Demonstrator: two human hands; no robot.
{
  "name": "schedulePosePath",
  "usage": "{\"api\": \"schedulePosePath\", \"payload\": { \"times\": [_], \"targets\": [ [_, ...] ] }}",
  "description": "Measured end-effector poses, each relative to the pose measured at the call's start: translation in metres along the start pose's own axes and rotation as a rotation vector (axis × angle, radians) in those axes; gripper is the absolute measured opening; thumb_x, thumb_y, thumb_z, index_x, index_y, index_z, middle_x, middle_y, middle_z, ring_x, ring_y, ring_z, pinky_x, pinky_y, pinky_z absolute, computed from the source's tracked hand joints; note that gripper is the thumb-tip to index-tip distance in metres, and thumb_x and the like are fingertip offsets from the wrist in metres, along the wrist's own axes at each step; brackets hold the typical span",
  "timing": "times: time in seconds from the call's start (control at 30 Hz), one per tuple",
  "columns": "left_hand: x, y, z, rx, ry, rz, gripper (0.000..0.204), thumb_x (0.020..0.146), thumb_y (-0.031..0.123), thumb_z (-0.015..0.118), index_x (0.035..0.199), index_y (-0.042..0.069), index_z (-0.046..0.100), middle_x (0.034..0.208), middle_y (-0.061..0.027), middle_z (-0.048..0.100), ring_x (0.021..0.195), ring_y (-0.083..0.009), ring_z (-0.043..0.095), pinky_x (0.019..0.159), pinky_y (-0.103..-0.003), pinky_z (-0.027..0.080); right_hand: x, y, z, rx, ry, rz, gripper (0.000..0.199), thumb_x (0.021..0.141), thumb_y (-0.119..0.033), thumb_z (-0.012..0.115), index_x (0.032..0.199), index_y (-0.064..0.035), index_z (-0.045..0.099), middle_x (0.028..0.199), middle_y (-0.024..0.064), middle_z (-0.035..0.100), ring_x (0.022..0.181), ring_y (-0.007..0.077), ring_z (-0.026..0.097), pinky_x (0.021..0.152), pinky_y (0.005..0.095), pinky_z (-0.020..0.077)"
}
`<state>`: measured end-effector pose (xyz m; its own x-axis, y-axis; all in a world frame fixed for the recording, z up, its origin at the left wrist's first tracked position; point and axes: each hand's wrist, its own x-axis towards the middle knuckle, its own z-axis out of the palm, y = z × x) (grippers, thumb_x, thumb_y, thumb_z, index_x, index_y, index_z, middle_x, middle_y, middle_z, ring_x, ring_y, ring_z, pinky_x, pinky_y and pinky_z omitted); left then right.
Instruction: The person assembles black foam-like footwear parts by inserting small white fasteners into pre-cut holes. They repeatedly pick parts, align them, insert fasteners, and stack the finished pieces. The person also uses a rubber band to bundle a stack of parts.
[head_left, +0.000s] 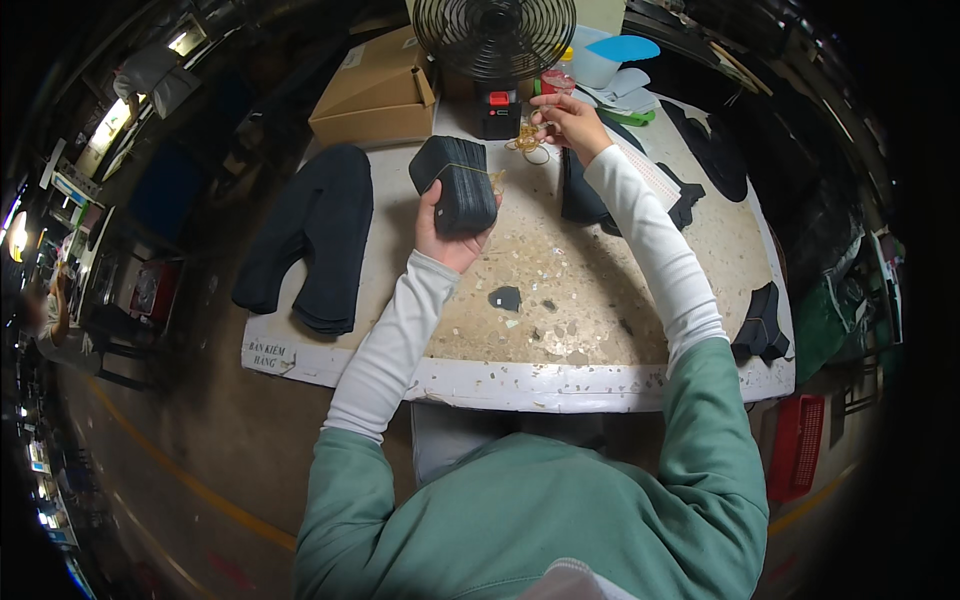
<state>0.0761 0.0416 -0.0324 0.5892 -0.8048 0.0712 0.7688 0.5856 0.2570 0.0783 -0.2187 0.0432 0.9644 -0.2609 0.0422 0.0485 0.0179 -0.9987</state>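
My left hand (450,232) is wrapped round a thick stack of dark cut pieces (462,185), raised above the table. A thin yellowish rubber band runs across that stack. Further off and to the right, my right hand (573,122) has its fingertips drawn together on what looks like a rubber band, partly hidden by the fingers. Just below those fingers lies a small tangle of rubber bands (527,143). One loose dark cut piece (506,298) with a tiny pale mark rests on the tabletop, in front of the stack.
Curved dark stacks (335,235) lie at the table's left. More dark pieces (583,190) lie under my right forearm, and a small banded bundle (764,322) sits near the right edge. A cardboard box (375,95) and a fan (495,35) stand at the back.
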Motion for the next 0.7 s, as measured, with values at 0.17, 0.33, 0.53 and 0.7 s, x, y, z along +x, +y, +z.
{"api": "schedulePosePath", "payload": {
  "times": [0.17,0.33,0.53,0.7],
  "targets": [
    [0.000,-0.003,0.000,0.003,0.004,-0.014,0.069,0.081,0.043,0.071,0.130,0.000,0.047,0.121,-0.0200,0.056,0.112,-0.0340,0.058,0.092,-0.044,0.054,0.013,0.027,-0.011,-1.207,0.125,-0.296,0.024,0.095,-0.022,0.056,0.112,-0.0074,0.066,0.088,0.0059,0.069,0.083,0.0126,0.068,0.070,0.0303,0.0541],
    [-0.001,-0.003,0.004,0.034,-0.030,-0.019,0.069,0.083,0.042,0.069,0.131,-0.001,0.045,0.123,-0.0204,0.055,0.113,-0.0348,0.057,0.093,-0.044,0.054,-0.023,0.030,0.011,-0.485,-0.086,0.067,0.040,0.091,-0.043,0.062,0.115,-0.0114,0.067,0.092,0.0017,0.068,0.076,0.0112,0.063,0.076,0.0309,0.0519],
    [-0.002,-0.009,0.005,0.177,0.042,0.023,0.069,0.084,0.041,0.067,0.133,-0.001,0.043,0.126,-0.0199,0.054,0.111,-0.0361,0.058,0.094,-0.042,0.054,-0.055,0.018,0.028,-0.083,-0.357,0.110,0.029,0.095,-0.028,0.060,0.109,-0.0038,0.067,0.098,0.0036,0.070,0.081,0.0087,0.066,0.074,0.0225,0.0537],
    [0.000,-0.009,0.004,0.179,0.017,0.022,0.068,0.085,0.041,0.067,0.133,-0.001,0.043,0.129,-0.0197,0.053,0.111,-0.0354,0.059,0.094,-0.042,0.054,-0.064,0.011,0.025,0.135,-0.405,0.274,0.033,0.096,-0.023,0.058,0.125,-0.0063,0.058,0.108,0.0070,0.067,0.090,0.0129,0.067,0.078,0.0250,0.0555]
  ]
}}
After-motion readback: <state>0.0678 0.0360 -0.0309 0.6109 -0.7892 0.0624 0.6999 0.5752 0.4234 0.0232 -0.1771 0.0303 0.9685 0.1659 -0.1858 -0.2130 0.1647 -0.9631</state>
